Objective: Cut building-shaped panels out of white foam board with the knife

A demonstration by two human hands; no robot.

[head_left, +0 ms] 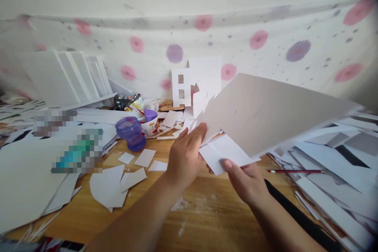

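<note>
A large sheet of white cardboard is held up at a slant over the table, its far corner pointing right. My left hand is closed on its near left edge, thumb and fingers pinching there. Against the lower edge of the sheet lies a smaller white cardboard piece, with a fold or seam across it. My right hand grips this small piece, thumb on top and fingers hidden beneath. Whether the two pieces are joined I cannot tell.
Cardboard scraps lie on the wooden table. A purple cup stands beside a paper bowl. White boards stand at the back left. On the right are a pencil, a black strip and piled sheets.
</note>
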